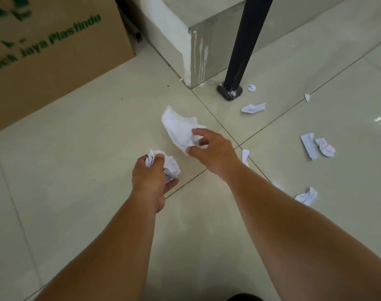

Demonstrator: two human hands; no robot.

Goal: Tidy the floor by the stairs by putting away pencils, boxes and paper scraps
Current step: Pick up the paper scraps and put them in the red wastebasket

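My left hand [151,177] is closed around a wad of crumpled white paper [171,166]. My right hand [213,151] pinches the near end of a larger crumpled white sheet [178,127] just over the pale tiled floor; thumb and forefinger are on it. Several more white paper scraps lie on the tiles to the right: one [253,107] near the post, a small ball [251,88], a strip [309,145] beside a crumpled piece [325,147], one [307,196] by my right forearm, and a small one [245,154] just behind my right wrist.
A large brown cardboard box [55,57] with green print stands at the upper left. The grey and white stair base [185,40] juts in at the top centre. A black railing post [243,51] rises from its foot [229,91].
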